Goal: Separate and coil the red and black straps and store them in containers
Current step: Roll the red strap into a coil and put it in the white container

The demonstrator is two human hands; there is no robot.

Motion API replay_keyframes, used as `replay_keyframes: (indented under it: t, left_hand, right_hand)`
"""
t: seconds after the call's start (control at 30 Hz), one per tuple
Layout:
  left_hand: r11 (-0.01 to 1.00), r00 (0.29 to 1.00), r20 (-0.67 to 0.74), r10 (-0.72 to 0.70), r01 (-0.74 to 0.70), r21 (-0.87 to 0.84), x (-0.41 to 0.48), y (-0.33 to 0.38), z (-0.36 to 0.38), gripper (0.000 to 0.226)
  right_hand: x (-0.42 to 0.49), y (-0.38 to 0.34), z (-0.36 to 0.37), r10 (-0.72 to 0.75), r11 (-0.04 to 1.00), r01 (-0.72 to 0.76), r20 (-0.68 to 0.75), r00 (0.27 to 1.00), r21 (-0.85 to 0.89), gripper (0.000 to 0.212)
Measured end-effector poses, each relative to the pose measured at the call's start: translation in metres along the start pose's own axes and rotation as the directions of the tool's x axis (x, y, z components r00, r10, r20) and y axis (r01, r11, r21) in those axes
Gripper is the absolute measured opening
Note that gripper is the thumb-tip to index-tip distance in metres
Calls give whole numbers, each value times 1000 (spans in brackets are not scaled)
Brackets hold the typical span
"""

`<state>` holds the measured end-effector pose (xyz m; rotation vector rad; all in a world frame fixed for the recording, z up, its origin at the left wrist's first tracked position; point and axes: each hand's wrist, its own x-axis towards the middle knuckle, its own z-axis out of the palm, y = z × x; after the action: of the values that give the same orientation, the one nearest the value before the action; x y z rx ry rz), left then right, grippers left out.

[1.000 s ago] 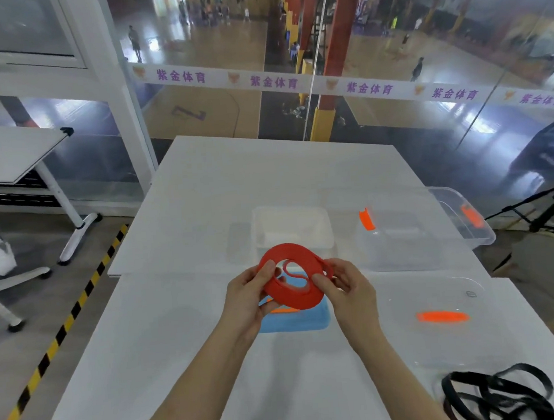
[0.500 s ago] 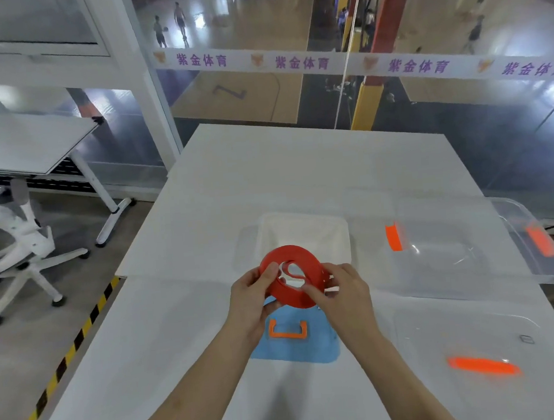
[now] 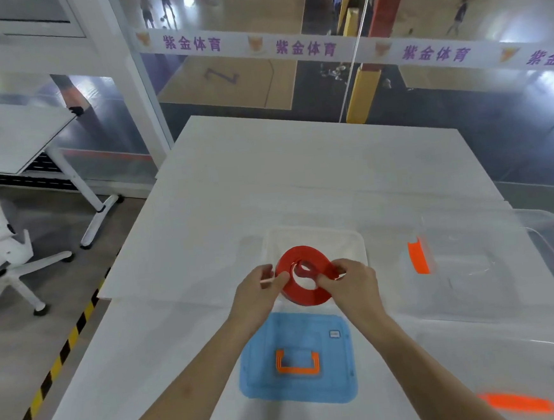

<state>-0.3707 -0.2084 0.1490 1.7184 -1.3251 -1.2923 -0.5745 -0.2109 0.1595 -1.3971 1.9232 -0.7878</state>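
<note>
While a glass wall (image 3: 391, 78) over a sports court fills the upper frame, a white table (image 3: 299, 175) spans the middle; two clear containers stand on it, the large clear bin (image 3: 473, 280) at right centre, apparently empty, and the small white tub (image 3: 314, 243) at centre, its inside half hidden; one blue lid (image 3: 297, 364) lies below; one coiled red strap (image 3: 304, 274) hangs over the tub, pinched between left hand (image 3: 259, 294) and right hand (image 3: 351, 283).

Both hands (image 3: 308, 287) pinch the coiled red strap (image 3: 302, 276), seemingly above the small container (image 3: 354, 246).
</note>
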Motion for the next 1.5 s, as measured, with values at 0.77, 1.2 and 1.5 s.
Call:
replay_keyframes:
  t: [0.77, 1.2, 1.5]
  left_hand:
    - [758, 966, 220, -132, -45, 650, 127, -70, 29, 158]
    - [759, 966, 219, -134, -42, 649, 125, -68, 28, 154]
    - [720, 971, 170, -169, 4, 694, 128, -64, 29, 159]
  right_hand:
    - [168, 71, 127, 270, 932, -203, 202, 941, -300, 26]
    - [182, 91, 150, 346, 919, -263, 284, 894, -292, 31]
    - [161, 80, 118, 236, 927, -139, 256, 937, -347, 41]
